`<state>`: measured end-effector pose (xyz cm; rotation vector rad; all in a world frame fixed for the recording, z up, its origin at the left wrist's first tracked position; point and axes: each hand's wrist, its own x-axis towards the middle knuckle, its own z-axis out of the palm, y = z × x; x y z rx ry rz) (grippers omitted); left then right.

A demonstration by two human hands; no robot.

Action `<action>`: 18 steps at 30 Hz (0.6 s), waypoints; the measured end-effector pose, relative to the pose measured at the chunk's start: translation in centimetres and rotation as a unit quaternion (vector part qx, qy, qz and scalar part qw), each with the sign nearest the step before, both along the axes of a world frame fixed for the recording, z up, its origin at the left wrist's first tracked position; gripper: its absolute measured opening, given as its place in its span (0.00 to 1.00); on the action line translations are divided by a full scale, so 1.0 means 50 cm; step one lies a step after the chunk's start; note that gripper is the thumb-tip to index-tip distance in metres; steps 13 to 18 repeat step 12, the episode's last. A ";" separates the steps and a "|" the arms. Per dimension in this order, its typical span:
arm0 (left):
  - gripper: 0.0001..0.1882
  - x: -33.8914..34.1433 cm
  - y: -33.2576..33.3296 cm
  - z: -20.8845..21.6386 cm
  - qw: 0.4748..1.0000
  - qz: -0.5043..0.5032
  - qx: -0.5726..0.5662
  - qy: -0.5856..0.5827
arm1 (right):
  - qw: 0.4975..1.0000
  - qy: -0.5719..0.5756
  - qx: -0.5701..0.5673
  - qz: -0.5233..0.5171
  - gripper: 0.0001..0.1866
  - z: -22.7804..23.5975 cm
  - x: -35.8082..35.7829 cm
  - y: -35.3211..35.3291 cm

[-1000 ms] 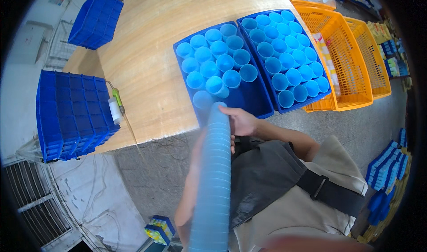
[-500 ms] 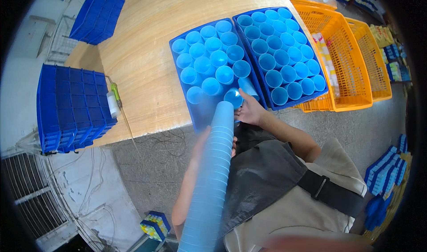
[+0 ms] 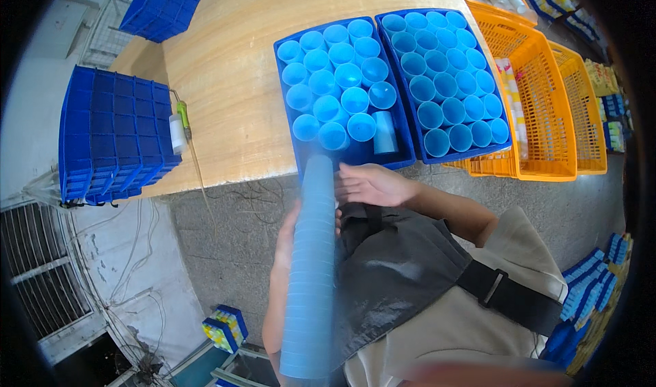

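A long stack of nested blue plastic cups (image 3: pixel 307 284) slants up from the lower edge, its narrow end at the near edge of the left blue crate. My left hand (image 3: pixel 287 231) is wrapped round the stack from beneath, with fingertips showing on its right side. Just right of the stack's upper end, my right hand (image 3: pixel 374 185) has its fingers stretched out and holds nothing; I cannot tell whether the fingertips touch the cups. Rows of upright cups fill most of the left crate (image 3: pixel 403 156). One cup (image 3: pixel 385 134) leans in its near right corner.
A second blue crate (image 3: pixel 447 156) packed with cups stands close on the right. Yellow baskets (image 3: pixel 557 114) stand beyond it. Stacked blue crates (image 3: pixel 116 134) and a green-handled tool (image 3: pixel 182 114) are at the table's left. The wooden table's front edge (image 3: pixel 239 180) runs before me.
My right hand has drawn back from a cup in the left crate to beside the stack. That cup stands in its row. The stack's lower end has swung into view.
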<state>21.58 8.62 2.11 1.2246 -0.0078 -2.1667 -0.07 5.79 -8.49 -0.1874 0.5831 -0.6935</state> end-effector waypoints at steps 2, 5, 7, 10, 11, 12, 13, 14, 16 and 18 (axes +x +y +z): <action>0.25 0.020 0.003 -0.002 0.999 0.015 0.030 0.016 | 0.911 0.331 -0.247 -0.014 0.23 -0.008 -0.041 0.006; 0.30 0.048 -0.002 -0.026 1.000 -0.003 0.021 -0.023 | 0.421 0.773 -0.473 0.042 0.23 -0.044 -0.095 -0.016; 0.30 0.066 -0.018 -0.048 0.999 -0.014 0.019 -0.027 | 0.312 0.804 -0.483 0.152 0.25 -0.078 -0.109 -0.033; 0.31 0.075 -0.032 -0.070 1.000 -0.010 0.010 -0.020 | 0.184 0.798 -0.569 0.076 0.16 -0.126 -0.122 -0.065; 0.31 0.080 -0.040 -0.073 1.000 -0.008 0.006 -0.021 | 0.201 0.793 -0.566 0.107 0.17 -0.140 -0.127 -0.073; 0.31 0.084 -0.049 -0.076 1.000 -0.015 0.004 -0.015 | 0.217 0.782 -0.573 0.112 0.18 -0.153 -0.138 -0.080; 0.31 0.084 -0.049 -0.076 1.000 -0.015 0.004 -0.015 | 0.217 0.782 -0.573 0.112 0.18 -0.153 -0.138 -0.080; 0.31 0.084 -0.049 -0.076 1.000 -0.015 0.004 -0.015 | 0.217 0.782 -0.573 0.112 0.18 -0.153 -0.138 -0.080; 0.31 0.084 -0.049 -0.076 1.000 -0.015 0.004 -0.015 | 0.217 0.782 -0.573 0.112 0.18 -0.153 -0.138 -0.080; 0.31 0.084 -0.049 -0.076 1.000 -0.015 0.004 -0.015 | 0.217 0.782 -0.573 0.112 0.18 -0.153 -0.138 -0.080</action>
